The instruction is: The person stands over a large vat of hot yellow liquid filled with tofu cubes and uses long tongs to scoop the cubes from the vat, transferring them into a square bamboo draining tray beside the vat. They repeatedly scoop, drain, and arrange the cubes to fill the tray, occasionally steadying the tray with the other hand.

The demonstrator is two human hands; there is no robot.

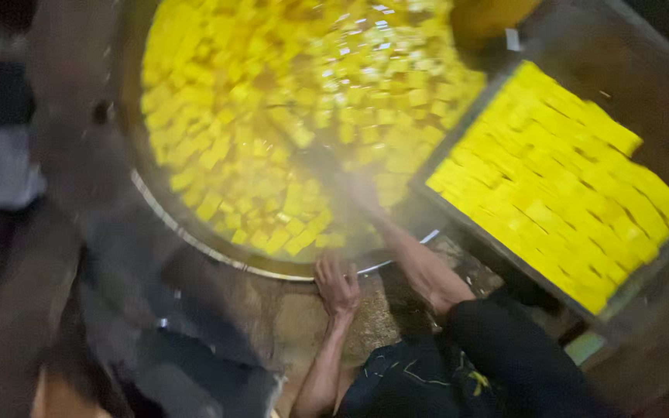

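Observation:
A big round metal pan [218,251] holds many yellow cubes [272,101] floating in hot yellow liquid. My left hand [337,284] rests on the pan's near rim with its fingers curled over the edge. My right arm reaches over the rim into the pan. My right hand [356,190] sits low among the cubes, blurred by steam and motion, so whatever it holds is hidden. To the right stands a dark tray [458,224] packed with neat rows of yellow cubes [567,186].
The pan sits in a rough stone or clay surround [288,317]. A yellow container [489,19] stands at the top beyond the pan. Dark, blurred shapes fill the left side. My dark apron [427,379] is at the bottom.

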